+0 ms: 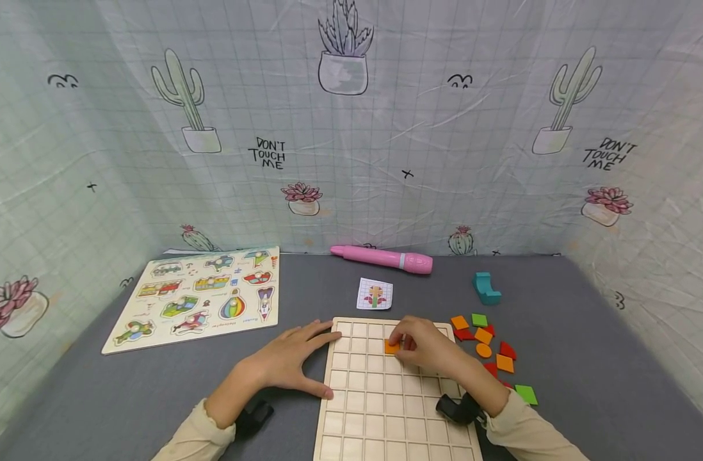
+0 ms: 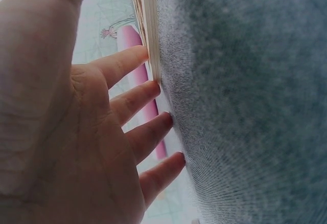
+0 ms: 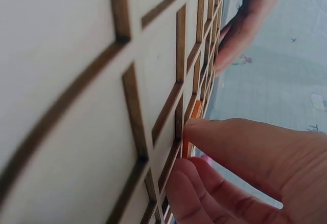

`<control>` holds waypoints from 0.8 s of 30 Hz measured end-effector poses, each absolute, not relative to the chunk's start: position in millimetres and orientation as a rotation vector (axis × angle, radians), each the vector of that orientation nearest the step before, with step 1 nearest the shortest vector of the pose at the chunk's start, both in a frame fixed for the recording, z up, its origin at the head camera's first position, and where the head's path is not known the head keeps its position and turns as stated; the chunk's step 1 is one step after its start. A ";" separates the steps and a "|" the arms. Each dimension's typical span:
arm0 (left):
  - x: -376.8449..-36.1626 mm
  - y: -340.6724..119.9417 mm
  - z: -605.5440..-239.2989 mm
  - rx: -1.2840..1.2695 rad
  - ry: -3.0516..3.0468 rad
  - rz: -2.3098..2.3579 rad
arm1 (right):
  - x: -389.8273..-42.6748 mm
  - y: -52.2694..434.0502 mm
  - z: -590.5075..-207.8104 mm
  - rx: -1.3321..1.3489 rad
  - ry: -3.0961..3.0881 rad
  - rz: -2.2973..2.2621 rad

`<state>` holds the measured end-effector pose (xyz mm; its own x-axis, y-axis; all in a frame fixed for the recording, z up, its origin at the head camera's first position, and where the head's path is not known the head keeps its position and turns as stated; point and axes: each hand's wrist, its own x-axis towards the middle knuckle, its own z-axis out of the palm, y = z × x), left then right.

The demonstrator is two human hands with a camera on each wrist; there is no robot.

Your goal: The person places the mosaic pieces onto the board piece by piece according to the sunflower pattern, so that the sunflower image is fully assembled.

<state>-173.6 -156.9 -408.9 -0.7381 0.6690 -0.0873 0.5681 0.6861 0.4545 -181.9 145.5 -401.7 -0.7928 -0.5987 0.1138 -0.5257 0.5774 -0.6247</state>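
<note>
Left hand [image 1: 287, 360] spreads against the gridded board [image 1: 376, 404]; right hand [image 1: 425, 346] pinches an orange square [image 1: 390, 349] at its far compartments [image 1: 376, 346].

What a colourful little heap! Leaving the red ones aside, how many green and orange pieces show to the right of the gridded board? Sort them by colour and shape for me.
Green squares: 2
Orange squares: 3
Orange circle: 1
Total: 6
</note>
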 end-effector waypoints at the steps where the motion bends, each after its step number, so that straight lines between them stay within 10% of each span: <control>1: -173.6 -156.7 -408.8 0.991 2.654 0.593 | -181.9 145.2 -401.6 -0.967 2.695 -1.011; 24: -173.5 -157.8 -406.1 0.972 2.625 0.620 | -174.8 167.4 -393.0 -0.889 2.719 -1.023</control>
